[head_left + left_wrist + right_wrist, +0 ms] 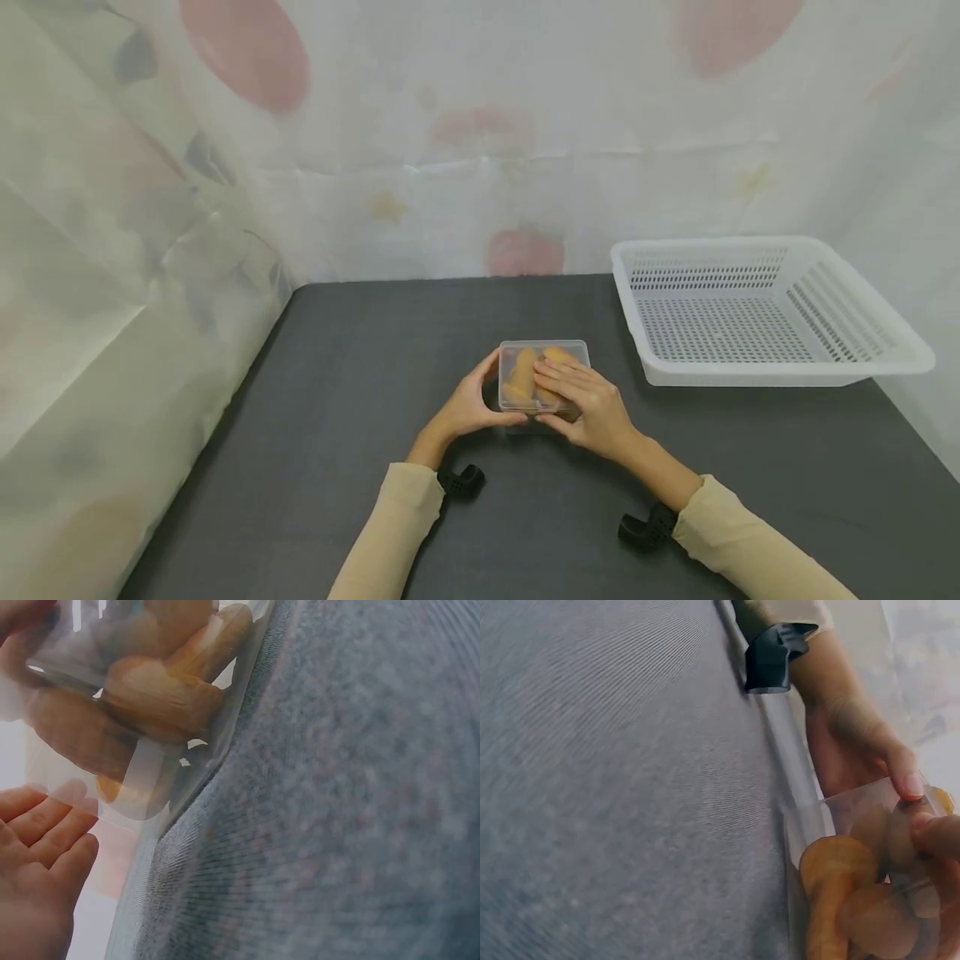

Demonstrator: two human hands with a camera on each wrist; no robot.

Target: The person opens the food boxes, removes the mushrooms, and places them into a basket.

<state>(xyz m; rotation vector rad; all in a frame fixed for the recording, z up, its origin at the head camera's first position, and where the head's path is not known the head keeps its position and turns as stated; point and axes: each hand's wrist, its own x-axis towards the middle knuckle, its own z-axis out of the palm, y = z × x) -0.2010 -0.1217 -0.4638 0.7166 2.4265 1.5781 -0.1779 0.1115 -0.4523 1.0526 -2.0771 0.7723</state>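
Note:
A clear plastic box (pixel 507 398) sits between both hands at the middle of the dark table. Inside it are several tan, elongated, rounded pieces (pixel 521 377), seen close through the wall in the left wrist view and in the right wrist view. My left hand (pixel 468 406) holds the box's left end, thumb along the front and fingers reaching round to the far side. My right hand (pixel 592 408) lies over the top with its fingers spread on the lid, its thumb at the front edge. The right hand covers the box's right part.
To the right at the back stands a white perforated plastic basket (pixel 750 368). Dark grey cloth (pixel 360 358) covers the table. A patterned white curtain (pixel 450 192) hangs behind and along the left side. Each wrist carries a black camera mount (pixel 461 482).

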